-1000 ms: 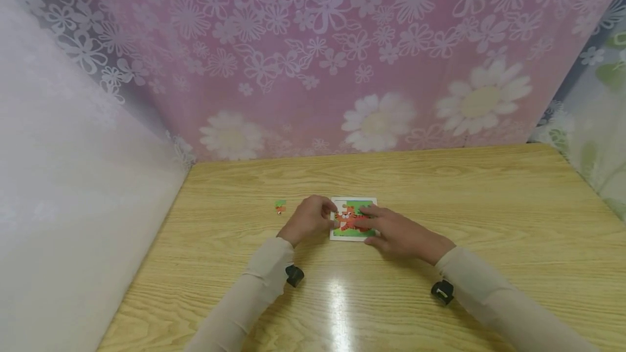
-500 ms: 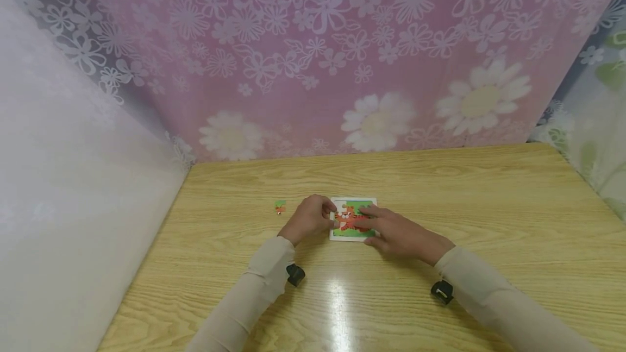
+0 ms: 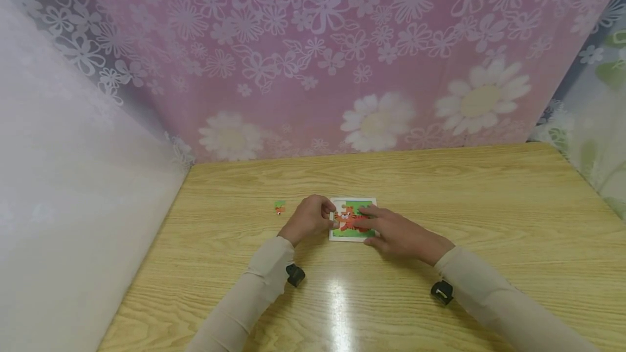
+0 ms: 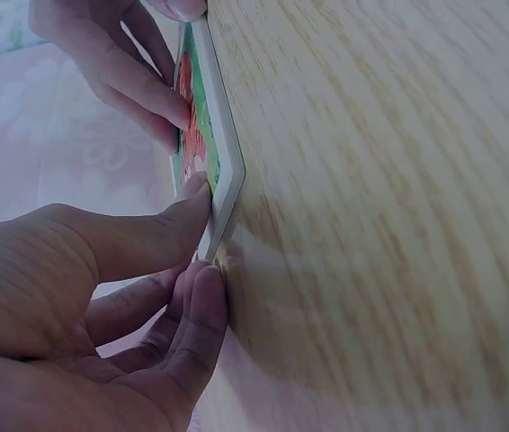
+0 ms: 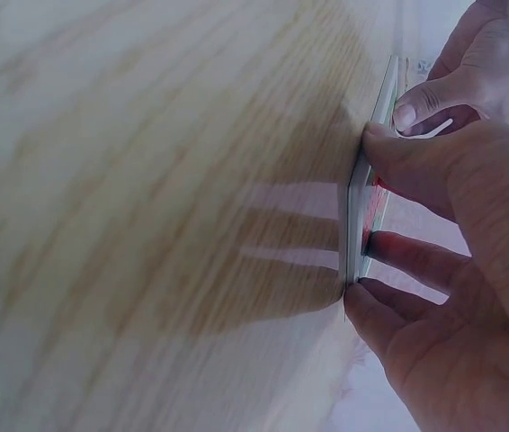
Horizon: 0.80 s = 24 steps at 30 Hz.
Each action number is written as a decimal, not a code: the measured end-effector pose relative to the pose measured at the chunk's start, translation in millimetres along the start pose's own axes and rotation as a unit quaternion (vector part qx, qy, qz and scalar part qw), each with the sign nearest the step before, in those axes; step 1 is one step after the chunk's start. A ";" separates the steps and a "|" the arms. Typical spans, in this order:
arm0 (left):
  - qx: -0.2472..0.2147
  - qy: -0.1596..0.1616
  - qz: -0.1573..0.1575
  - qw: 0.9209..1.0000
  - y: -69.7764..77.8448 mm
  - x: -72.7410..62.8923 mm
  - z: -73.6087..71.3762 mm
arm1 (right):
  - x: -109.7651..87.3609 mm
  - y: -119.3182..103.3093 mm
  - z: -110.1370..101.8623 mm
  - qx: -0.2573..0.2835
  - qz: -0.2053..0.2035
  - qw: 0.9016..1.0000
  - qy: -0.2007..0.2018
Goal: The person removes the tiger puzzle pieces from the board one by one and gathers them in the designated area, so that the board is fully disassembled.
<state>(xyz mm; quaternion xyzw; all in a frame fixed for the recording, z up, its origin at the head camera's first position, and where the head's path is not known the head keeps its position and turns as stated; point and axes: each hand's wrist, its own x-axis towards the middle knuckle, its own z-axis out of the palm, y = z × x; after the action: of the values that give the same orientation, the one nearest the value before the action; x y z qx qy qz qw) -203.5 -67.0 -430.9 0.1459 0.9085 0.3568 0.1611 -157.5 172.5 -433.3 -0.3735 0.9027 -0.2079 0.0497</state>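
Note:
A small framed jigsaw puzzle (image 3: 354,234) with a tiger picture lies flat on the table, white showing at its upper left. My left hand (image 3: 309,220) pinches its left side. In the left wrist view, the thumb of that hand (image 4: 75,297) lies on the picture while the fingers bend against the frame edge (image 4: 227,171). From the right, my right hand (image 3: 398,232) holds the puzzle, with fingers over the picture. The right wrist view shows the thumb and fingers of this hand (image 5: 470,234) around the frame's corner. A loose puzzle piece (image 3: 280,207) lies left of my left hand.
The wooden table (image 3: 489,200) extends around the puzzle on all sides. A pink floral curtain (image 3: 303,96) hangs along its back edge, and a pale cloth (image 3: 83,178) borders the left. Dark wrist cameras (image 3: 295,275) sit on both sleeves.

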 end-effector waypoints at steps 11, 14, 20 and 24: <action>-0.006 0.013 0.008 1.000 -0.3 -0.9 0.6 | 0.2 0.7 0.4 0.002 0.000 1.000 -0.003; -0.004 0.018 0.011 1.000 0.4 -1.1 1.2 | 0.6 0.5 0.4 0.002 -0.001 1.000 -0.002; -0.001 0.030 0.015 0.999 1.2 -2.3 1.8 | 0.3 0.1 0.7 -0.001 -0.003 1.000 -0.001; 0.000 0.042 0.023 0.999 0.4 -2.3 2.7 | 0.0 -0.1 0.6 0.000 -0.005 1.000 -0.001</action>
<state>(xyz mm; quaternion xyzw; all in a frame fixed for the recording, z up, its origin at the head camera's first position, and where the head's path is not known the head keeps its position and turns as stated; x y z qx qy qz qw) -200.4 -66.0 -432.1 0.1521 0.9108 0.3663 0.1146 -157.3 172.2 -433.9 -0.3785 0.9007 -0.2076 0.0494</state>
